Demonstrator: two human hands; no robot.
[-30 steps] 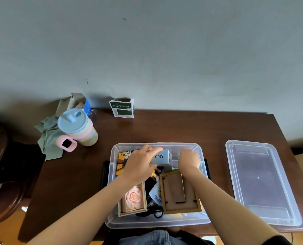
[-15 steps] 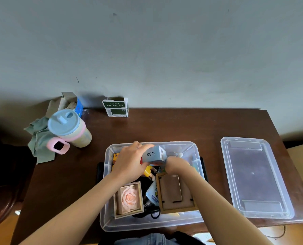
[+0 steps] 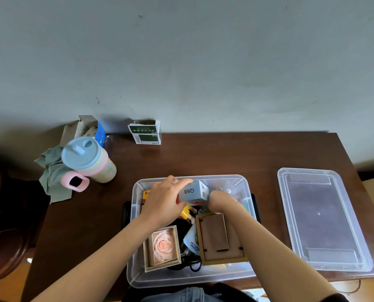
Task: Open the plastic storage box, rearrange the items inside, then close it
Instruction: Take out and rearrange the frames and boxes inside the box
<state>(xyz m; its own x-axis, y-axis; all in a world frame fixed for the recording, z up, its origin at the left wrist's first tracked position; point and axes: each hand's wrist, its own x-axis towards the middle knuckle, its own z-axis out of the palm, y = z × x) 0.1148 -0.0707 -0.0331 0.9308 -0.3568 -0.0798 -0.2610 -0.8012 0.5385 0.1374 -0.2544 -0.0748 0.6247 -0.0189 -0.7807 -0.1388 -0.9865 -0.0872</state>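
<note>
The clear plastic storage box [image 3: 245, 184] stands open at the table's near edge. Its lid [image 3: 321, 219] lies flat to the right. My left hand [image 3: 164, 201] grips a small pale blue box marked Q88 [image 3: 193, 191] and holds it tilted above the far half of the contents. My right hand [image 3: 221, 200] bends down into the storage box just right of the Q88 box, its fingers hidden. Inside lie a framed pink rose [image 3: 163, 247], a wooden frame lying back up [image 3: 216, 236], a wet wipes pack [image 3: 192, 240], a yellow item [image 3: 185, 212] and black cords.
A blue-lidded cup with a pink handle [image 3: 88, 160] stands at the left on a grey-green cloth [image 3: 53, 175]. An open blue carton [image 3: 92, 127] and a green and white carton [image 3: 145, 132] stand against the wall. A dark chair sits far left.
My right hand has shifted slightly left towards the Q88 box and dipped its fingers down into the contents. My left hand keeps hold of the Q88 box, now tilted a little more.
</note>
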